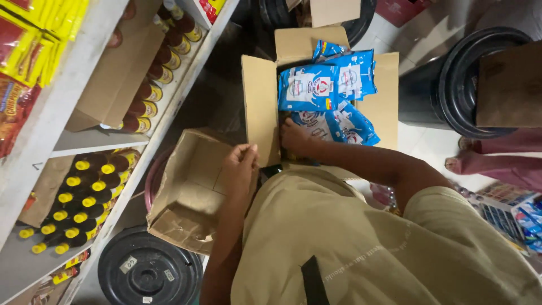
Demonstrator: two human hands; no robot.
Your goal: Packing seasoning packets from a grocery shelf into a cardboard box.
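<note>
An open cardboard carton (261, 107) stands on the floor, holding several blue and white packets (316, 85). My right hand (294, 138) reaches into the carton low down, beside the packets, with its fingertips hidden behind the left flap. My left hand (240, 166) is curled on the lower edge of that flap. Just left of it lies an empty, crumpled brown box (189, 186) with its opening facing up.
White shelves (73, 85) on the left carry dark bottles with yellow caps (84, 200) and yellow packets (51, 28). Black round tubs sit at the bottom left (149, 271) and top right (474, 85). Another person's feet (480, 164) are at the right.
</note>
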